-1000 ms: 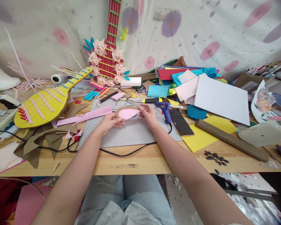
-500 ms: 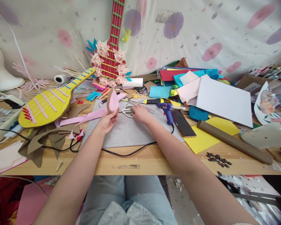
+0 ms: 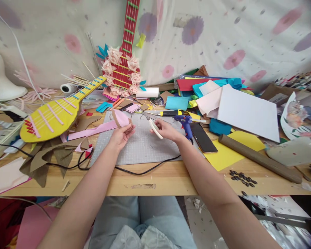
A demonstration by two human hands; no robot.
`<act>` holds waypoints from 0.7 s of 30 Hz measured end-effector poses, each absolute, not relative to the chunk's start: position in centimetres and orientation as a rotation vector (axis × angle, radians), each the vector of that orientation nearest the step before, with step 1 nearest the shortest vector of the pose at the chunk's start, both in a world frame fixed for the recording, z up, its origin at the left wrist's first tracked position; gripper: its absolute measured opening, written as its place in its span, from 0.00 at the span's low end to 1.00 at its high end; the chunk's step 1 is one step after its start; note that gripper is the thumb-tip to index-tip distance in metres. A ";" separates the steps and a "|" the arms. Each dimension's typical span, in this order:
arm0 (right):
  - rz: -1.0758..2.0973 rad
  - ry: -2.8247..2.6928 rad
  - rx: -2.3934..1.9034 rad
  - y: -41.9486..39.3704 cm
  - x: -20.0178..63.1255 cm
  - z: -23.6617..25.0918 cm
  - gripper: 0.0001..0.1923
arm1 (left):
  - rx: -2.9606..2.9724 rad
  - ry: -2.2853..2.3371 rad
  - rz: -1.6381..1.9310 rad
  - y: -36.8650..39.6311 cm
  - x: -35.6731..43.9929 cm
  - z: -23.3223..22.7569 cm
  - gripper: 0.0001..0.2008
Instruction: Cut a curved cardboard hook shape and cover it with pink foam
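Observation:
Between the fingers of my left hand (image 3: 122, 135) is a small curved piece of cardboard faced with pink paper (image 3: 121, 118), its brown edge showing. My right hand (image 3: 166, 130) grips a pair of scissors (image 3: 155, 129) by the white handles, held just over the grey cutting mat (image 3: 134, 154); the blades are hard to make out. A long pink strip (image 3: 93, 130) lies on the table and mat to the left of my left hand. Right of my right hand, a blue glue gun (image 3: 186, 125) rests on the mat.
A phone (image 3: 203, 137) lies beside the glue gun, with a brown tube (image 3: 259, 157) further right. At the left sits a yellow paper lute (image 3: 49, 117); a red one (image 3: 123, 69) stands behind. A black cable (image 3: 140, 172) crosses the table's front.
My right hand has picked the scissors up off the mat and turned them. The pink-faced piece in my left hand has tipped to the left.

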State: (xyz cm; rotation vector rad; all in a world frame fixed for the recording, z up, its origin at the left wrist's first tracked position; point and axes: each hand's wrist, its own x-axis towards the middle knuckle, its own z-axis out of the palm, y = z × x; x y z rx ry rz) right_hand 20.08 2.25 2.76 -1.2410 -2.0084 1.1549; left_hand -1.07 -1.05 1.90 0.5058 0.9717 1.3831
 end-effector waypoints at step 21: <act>1.796 -1.925 -0.960 0.2 19.1 3.4 0.19 | 0.500 0.965 1.311 -1.1 -0.3 1.6 0.10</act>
